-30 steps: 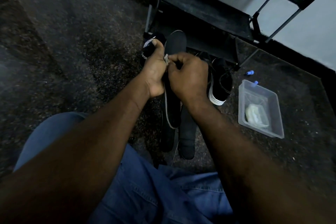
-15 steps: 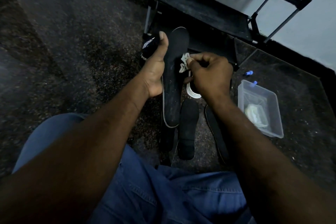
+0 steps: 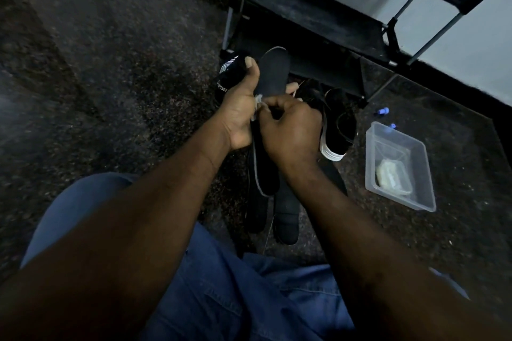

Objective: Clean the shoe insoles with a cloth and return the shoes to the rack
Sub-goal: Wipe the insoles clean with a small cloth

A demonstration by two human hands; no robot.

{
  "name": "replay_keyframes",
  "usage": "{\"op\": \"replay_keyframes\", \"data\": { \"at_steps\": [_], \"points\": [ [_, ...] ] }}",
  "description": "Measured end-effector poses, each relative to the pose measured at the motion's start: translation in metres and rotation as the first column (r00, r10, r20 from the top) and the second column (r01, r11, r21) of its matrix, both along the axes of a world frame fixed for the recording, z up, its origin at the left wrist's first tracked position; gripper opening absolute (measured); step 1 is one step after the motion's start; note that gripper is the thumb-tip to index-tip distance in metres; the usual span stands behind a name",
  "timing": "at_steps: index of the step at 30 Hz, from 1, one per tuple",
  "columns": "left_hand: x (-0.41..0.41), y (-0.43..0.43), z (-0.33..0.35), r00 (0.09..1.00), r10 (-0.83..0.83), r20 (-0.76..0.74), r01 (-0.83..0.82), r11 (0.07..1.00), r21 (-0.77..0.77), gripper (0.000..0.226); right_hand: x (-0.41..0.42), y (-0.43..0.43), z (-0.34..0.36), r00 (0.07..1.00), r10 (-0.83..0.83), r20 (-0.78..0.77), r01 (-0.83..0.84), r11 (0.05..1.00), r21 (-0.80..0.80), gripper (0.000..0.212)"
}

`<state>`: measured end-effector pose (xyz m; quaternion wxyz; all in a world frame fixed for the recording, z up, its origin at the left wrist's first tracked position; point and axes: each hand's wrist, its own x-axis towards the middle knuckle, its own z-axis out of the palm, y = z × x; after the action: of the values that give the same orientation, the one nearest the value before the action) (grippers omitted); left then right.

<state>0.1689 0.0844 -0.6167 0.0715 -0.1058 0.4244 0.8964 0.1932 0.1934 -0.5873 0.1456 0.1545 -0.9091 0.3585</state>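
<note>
My left hand [image 3: 241, 113] grips a dark insole [image 3: 273, 75] from its left edge, thumb along the rim, holding it upright over the floor. My right hand [image 3: 291, 130] pinches a small white cloth [image 3: 257, 104] and presses it against the insole's middle, close to my left palm. A black shoe with white lettering [image 3: 228, 77] lies behind my left hand. Another black shoe with a white sole [image 3: 336, 124] lies to the right of my right hand. More dark insoles [image 3: 286, 216] lie on the floor below my hands.
A black shoe rack [image 3: 318, 11] with grey poles stands at the back. A clear plastic tray [image 3: 399, 166] holding a pale wad sits on the speckled floor at right, with small blue caps [image 3: 382, 111] beyond it. My blue-trousered knees fill the foreground.
My right hand slid the cloth leftwards and down across the insole, from its right edge to beside my left palm. The white-soled shoe behind it is uncovered again.
</note>
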Motion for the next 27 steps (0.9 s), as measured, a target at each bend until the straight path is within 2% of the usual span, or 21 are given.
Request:
{"op": "replay_keyframes", "data": {
  "at_steps": [2,4,6,8,11,15,19,22,24,27],
  "points": [
    [-0.002,0.0,0.0,1.0,-0.001,0.004,0.0,1.0,0.024,0.093,0.002,0.002,0.0,0.999,0.036,-0.019,-0.036,0.999,0.014,0.015],
    [-0.001,0.001,0.001,1.0,-0.025,-0.003,0.025,0.999,0.046,0.096,-0.005,0.007,0.002,0.994,0.048,-0.103,-0.034,0.991,0.131,0.017],
    [0.0,0.004,0.004,1.0,-0.006,0.006,0.005,0.998,0.06,0.092,-0.018,0.012,0.007,0.983,0.02,-0.182,0.029,0.965,0.26,0.023],
    [0.0,0.006,0.003,1.0,0.026,0.006,-0.026,0.997,0.075,0.084,-0.032,0.016,0.011,0.982,-0.05,-0.18,0.106,0.944,0.312,0.025],
    [0.001,0.005,0.004,1.0,0.024,0.003,-0.024,0.997,0.077,0.082,-0.038,0.014,0.013,0.989,-0.091,-0.114,0.119,0.956,0.27,0.025],
    [0.0,0.0,0.0,0.999,0.014,0.031,-0.015,0.999,0.038,0.088,-0.013,0.003,0.006,1.0,-0.017,-0.011,0.018,0.989,0.144,0.017],
    [-0.001,0.0,0.002,0.998,0.043,0.035,-0.046,0.995,0.083,0.087,0.003,0.004,0.001,0.997,0.076,0.02,-0.076,0.997,0.018,0.013],
    [0.001,0.004,0.005,0.998,0.04,0.044,-0.044,0.993,0.107,0.088,-0.004,0.011,0.0,0.992,0.112,-0.054,-0.105,0.988,0.116,0.019],
    [0.002,0.005,0.005,0.998,0.027,0.051,-0.03,0.997,0.075,0.089,-0.015,0.014,0.001,0.99,0.083,-0.113,-0.056,0.973,0.225,0.027],
    [0.003,0.007,0.004,0.998,0.012,0.054,-0.016,0.998,0.06,0.084,-0.034,0.015,0.008,0.991,-0.02,-0.133,0.056,0.962,0.268,0.025]
  ]
}}
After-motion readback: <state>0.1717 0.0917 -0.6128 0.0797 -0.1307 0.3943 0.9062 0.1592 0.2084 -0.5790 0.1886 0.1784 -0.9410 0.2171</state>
